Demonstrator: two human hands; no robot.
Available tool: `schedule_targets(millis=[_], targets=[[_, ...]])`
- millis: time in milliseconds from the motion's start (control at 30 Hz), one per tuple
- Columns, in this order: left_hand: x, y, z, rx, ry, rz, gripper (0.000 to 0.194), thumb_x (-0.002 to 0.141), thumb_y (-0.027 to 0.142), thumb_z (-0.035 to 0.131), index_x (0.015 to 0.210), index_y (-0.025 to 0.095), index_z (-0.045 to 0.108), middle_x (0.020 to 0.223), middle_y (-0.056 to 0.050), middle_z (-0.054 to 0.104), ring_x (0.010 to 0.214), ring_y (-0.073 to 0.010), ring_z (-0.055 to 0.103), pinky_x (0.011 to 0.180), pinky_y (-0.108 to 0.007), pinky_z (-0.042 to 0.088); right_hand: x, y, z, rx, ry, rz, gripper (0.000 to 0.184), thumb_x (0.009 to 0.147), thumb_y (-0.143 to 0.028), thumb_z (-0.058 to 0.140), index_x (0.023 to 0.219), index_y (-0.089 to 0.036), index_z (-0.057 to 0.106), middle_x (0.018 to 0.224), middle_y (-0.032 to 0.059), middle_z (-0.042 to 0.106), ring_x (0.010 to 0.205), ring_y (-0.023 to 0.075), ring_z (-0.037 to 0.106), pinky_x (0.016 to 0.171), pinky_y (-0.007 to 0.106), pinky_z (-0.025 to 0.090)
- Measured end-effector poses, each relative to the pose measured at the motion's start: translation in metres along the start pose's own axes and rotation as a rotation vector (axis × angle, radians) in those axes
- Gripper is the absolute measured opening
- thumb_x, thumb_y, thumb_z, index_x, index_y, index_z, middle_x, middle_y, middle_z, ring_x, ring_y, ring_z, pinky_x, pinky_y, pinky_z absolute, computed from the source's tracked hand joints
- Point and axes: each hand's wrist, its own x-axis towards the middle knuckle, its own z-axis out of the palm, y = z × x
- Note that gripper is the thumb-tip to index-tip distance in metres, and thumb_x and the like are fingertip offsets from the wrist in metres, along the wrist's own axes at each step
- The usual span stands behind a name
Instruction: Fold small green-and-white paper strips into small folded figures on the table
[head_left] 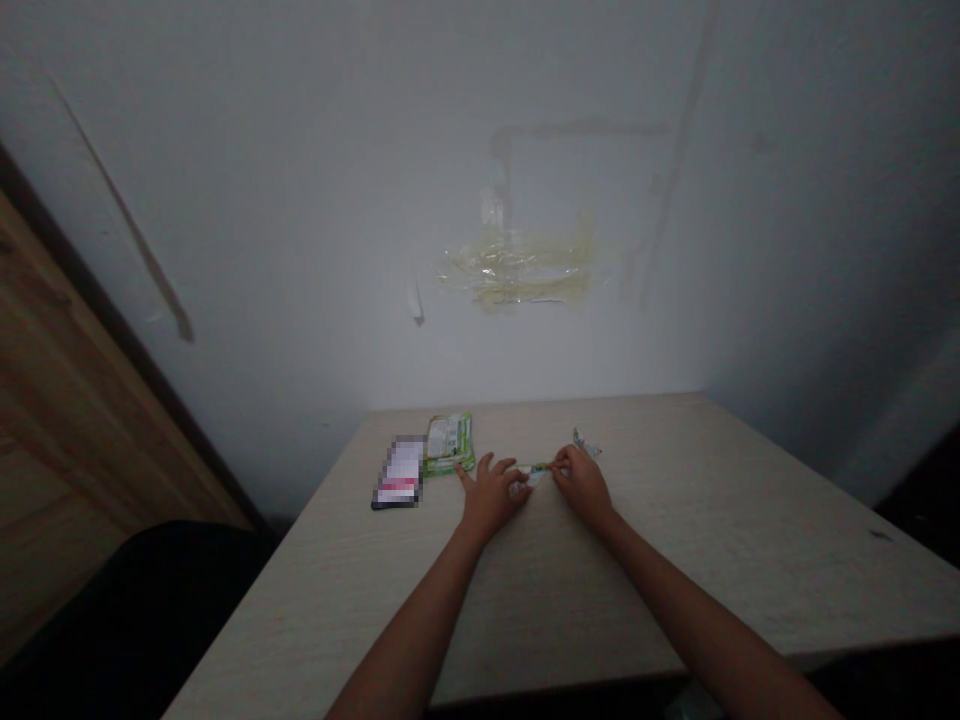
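A small, narrow piece of printed wrapper [537, 475], white and green, lies low over the table between my two hands. My left hand [491, 498] has its thumb and forefinger on the wrapper's left end, its other fingers spread toward the green packets. At the wrapper's right end, my right hand [585, 488] pinches with thumb and fingertips. Just beyond the right hand sits a crumpled printed scrap [588, 444]; part of it is hidden by that hand. Flat green-and-white packets [450, 440] lie left of my left hand, one partly over another.
A blurred-out phone-like object [400, 472] lies beside the packets on the pale wooden table [675, 560]. The table's back edge meets a grey wall [300, 200] with clear tape on it. A dark chair-like shape [172, 590] and a wooden panel [60, 350] stand at the left.
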Motion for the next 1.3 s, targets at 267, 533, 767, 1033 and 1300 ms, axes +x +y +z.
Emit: schedule_targets(millis=[267, 533, 767, 1033, 1300], targets=[[-0.001, 0.004, -0.007, 0.011, -0.027, 0.016, 0.026, 0.087, 0.051, 0.052, 0.109, 0.046, 0.066, 0.127, 0.003, 0.061, 0.126, -0.0291, 0.040, 0.105, -0.076, -0.005, -0.001, 0.004, -0.003, 0.363, -0.080, 0.131, 0.017, 0.074, -0.028, 0.061, 0.086, -0.022, 0.051, 0.080, 0.0018, 0.072, 0.084, 0.0215, 0.069, 0.081, 0.035, 0.048], [-0.001, 0.006, -0.010, 0.004, -0.029, -0.015, 0.027, 0.082, 0.050, 0.060, 0.107, 0.044, 0.068, 0.121, 0.000, 0.061, 0.122, -0.0294, 0.041, 0.108, -0.072, -0.005, -0.002, 0.004, -0.001, 0.309, -0.210, 0.058, 0.018, 0.071, -0.028, 0.066, 0.083, -0.022, 0.055, 0.075, 0.0000, 0.070, 0.078, 0.0199, 0.067, 0.074, 0.031, 0.048], [-0.002, 0.004, -0.007, 0.002, -0.020, -0.018, 0.026, 0.081, 0.051, 0.061, 0.106, 0.045, 0.068, 0.128, 0.001, 0.058, 0.126, -0.0303, 0.040, 0.107, -0.074, -0.001, 0.000, 0.005, 0.001, 0.195, -0.173, -0.028, 0.015, 0.071, -0.024, 0.066, 0.082, -0.022, 0.057, 0.080, 0.0006, 0.069, 0.086, 0.0200, 0.063, 0.080, 0.032, 0.046], [-0.001, 0.004, -0.007, 0.020, -0.064, -0.033, 0.029, 0.082, 0.054, 0.058, 0.109, 0.047, 0.067, 0.136, 0.002, 0.054, 0.133, -0.0339, 0.032, 0.107, -0.074, 0.004, 0.004, 0.003, 0.004, 0.094, -0.132, -0.059, 0.015, 0.073, -0.023, 0.066, 0.086, -0.021, 0.058, 0.081, 0.0017, 0.069, 0.089, 0.0208, 0.061, 0.080, 0.032, 0.044], [-0.002, 0.001, -0.005, 0.028, -0.061, -0.022, 0.030, 0.083, 0.058, 0.055, 0.110, 0.050, 0.065, 0.140, 0.005, 0.050, 0.135, -0.0331, 0.030, 0.104, -0.077, 0.003, 0.012, 0.001, 0.007, 0.030, -0.097, -0.091, 0.013, 0.077, -0.023, 0.065, 0.087, -0.021, 0.056, 0.083, 0.0027, 0.069, 0.089, 0.0207, 0.059, 0.079, 0.031, 0.043]])
